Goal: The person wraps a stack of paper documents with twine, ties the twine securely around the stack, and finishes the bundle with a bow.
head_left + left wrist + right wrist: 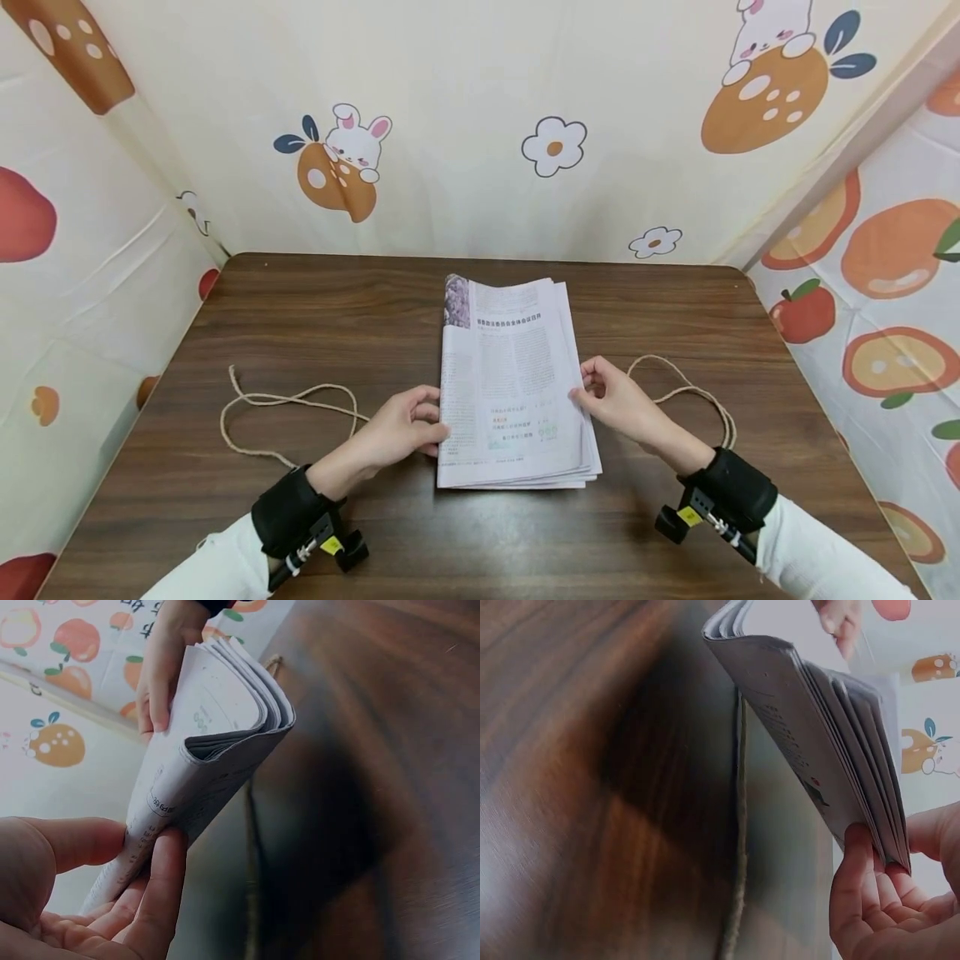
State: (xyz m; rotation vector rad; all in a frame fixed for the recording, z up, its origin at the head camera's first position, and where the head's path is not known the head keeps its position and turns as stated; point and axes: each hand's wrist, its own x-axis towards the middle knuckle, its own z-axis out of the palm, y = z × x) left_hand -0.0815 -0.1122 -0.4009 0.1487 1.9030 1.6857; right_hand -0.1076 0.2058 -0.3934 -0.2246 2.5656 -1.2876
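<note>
A folded newspaper (517, 375), several layers thick, is held over the middle of the table. My left hand (408, 423) pinches its left, folded edge, thumb on top and fingers beneath. On the opposite side, my right hand (618, 400) grips the loose-layered edge between thumb and fingers. Both wrist views show the newspaper (217, 697) raised off the tabletop. Below it a thin twine rope (741, 810) runs across the wood. One rope end (292, 398) loops out on the left and the other curves out behind my right hand; the middle is hidden under the paper.
The dark wood-grain table (510, 542) extends around the newspaper. A cream wall covering (450, 83) with printed rabbits and flowers stands along the back edge, and fruit-patterned sheets (900, 333) hang at both sides. Each wrist wears a black strap (727, 492) with a small device.
</note>
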